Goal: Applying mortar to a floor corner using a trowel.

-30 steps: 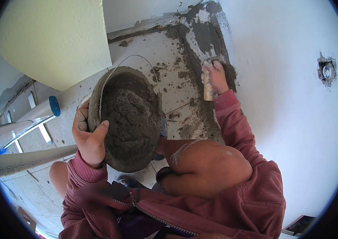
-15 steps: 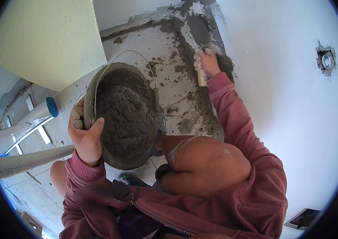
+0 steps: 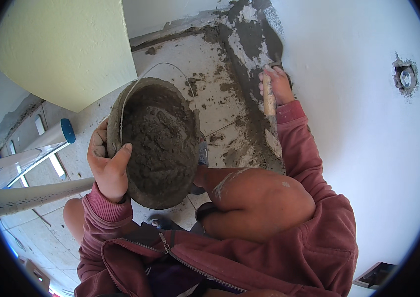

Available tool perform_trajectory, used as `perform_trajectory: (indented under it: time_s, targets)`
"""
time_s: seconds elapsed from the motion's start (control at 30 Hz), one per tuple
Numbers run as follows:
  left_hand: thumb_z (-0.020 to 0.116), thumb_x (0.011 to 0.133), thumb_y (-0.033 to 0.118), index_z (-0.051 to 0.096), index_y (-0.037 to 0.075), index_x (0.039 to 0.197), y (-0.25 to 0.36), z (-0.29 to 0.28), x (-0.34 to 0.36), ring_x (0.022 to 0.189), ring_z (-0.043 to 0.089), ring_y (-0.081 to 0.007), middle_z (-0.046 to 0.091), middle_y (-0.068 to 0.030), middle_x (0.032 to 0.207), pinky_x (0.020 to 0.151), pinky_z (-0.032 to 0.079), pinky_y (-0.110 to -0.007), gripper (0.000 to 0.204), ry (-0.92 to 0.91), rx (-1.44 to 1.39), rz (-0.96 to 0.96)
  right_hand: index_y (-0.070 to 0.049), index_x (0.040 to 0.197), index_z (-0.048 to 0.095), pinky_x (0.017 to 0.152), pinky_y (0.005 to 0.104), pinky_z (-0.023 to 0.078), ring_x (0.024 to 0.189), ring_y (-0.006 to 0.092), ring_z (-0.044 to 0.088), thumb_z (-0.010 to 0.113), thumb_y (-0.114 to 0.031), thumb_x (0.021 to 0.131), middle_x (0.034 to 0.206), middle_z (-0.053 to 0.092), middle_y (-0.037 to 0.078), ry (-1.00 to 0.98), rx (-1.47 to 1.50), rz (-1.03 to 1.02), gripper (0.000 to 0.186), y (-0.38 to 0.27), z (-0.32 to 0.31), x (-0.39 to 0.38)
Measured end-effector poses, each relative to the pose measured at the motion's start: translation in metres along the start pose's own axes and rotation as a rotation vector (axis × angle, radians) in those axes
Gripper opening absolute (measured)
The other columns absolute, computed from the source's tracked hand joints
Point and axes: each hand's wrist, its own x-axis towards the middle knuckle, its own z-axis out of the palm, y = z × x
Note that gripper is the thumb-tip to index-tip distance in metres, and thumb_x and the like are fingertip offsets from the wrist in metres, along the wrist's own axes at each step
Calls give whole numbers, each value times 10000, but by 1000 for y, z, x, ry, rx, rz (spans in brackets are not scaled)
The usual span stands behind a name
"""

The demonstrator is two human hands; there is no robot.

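My left hand (image 3: 110, 166) grips the rim of a round, mortar-crusted bucket (image 3: 115, 111), thumb over the edge. The bucket is tilted so that its mouth faces me, and wet grey mortar (image 3: 163, 133) fills much of it. A thin wire handle arches over its far side. Farther off to the right, my right hand (image 3: 278, 84) is closed round the wooden handle of a trowel (image 3: 269, 99). Its blade is mostly hidden beyond my fingers, against the mortar-smeared strip (image 3: 249, 42) at the foot of the white wall.
Mortar crumbs litter the tiled floor (image 3: 170, 52). A pale yellow panel (image 3: 66, 54) stands at the far left, with long rolls or tubes (image 3: 36, 153) below it. The white wall (image 3: 348, 114) on the right has a socket hole (image 3: 405, 78). My bent knee (image 3: 264, 198) is beside the bucket.
My right hand has moved right with the trowel, closer to the wall, and the trowel's handle is now more upright in view. My left hand still holds the bucket in nearly the same place.
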Motion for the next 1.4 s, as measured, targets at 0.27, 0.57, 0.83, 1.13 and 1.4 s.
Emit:
perform_trajectory:
  time_s: [0.27, 0.57, 0.83, 1.13, 1.4]
  targets:
    - [476, 696, -35, 376, -125, 1172, 2, 3, -2, 1033, 484, -196, 499, -162, 1102, 931, 339, -300, 495, 2, 15, 0, -71, 853, 455, 391, 277, 433, 451, 137, 509, 519, -220, 849, 669, 516, 39, -22, -4, 108, 161, 11, 2, 3]
    - [476, 698, -33, 371, -133, 1172, 3, 8, -4, 1035, 483, -202, 503, -159, 1097, 933, 337, -302, 496, -19, 79, 5, -63, 860, 457, 419, 296, 444, 482, 150, 514, 526, -225, 847, 678, 521, 52, -70, 7, 40, 176, 21, 4, 43]
    - [477, 703, -36, 360, -129, 1192, 0, 9, -3, 1056, 480, -212, 496, -176, 1133, 939, 338, -313, 511, -12, 95, 29, -39, 860, 478, 411, 297, 443, 470, 156, 515, 548, -228, 833, 667, 526, 57, -29, -107, 227, 204, 53, 5, 47]
    - [478, 704, -40, 363, -124, 1191, 0, 10, -1, 1058, 477, -207, 494, -170, 1129, 943, 334, -309, 507, -33, 56, 12, -48, 848, 483, 400, 263, 428, 464, 136, 510, 521, -237, 854, 651, 507, 34, -1, -166, -28, 193, 24, 32, 30]
    - [475, 701, -45, 369, -113, 1190, 3, 1, -6, 1055, 477, -213, 492, -166, 1127, 940, 336, -313, 505, -17, 59, 32, -18, 814, 492, 405, 262, 420, 455, 142, 512, 559, -236, 824, 647, 519, 54, 92, -40, -83, 228, 17, 23, 37]
